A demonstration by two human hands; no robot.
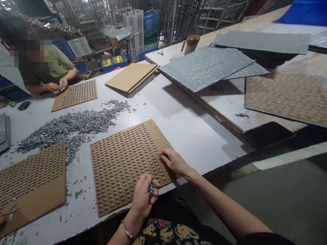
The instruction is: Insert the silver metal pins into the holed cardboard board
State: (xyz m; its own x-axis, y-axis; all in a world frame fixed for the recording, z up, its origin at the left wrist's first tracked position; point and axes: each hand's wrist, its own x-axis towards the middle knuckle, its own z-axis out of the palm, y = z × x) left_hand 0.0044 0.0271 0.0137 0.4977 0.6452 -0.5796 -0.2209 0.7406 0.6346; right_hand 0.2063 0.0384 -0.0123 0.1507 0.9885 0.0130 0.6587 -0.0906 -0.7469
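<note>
My left hand [143, 194] is curled around a clutch of small shiny grey oval pieces [151, 189], just above the near edge of a brown ribbed board [155, 132]. Rows of the same oval pieces cover most of that board, while a strip of bare grooves runs along its right side. Over this right part is my right hand [173, 161], its thumb and fingers pinched together close to the surface. Whatever lies between those fingertips is too small to make out. A large heap of the grey pieces [84, 120] is spread on the table beyond the board.
Another filled board [41, 170] lies at the left, with a person's fingers at its edge. Across the white table [189, 136], a co-worker [48, 68] handles pieces over a third board [81, 93]. Plain brown boards [133, 76], grey ribbed sheets [206, 64] and a dark phone-like slab [268, 134] lie around.
</note>
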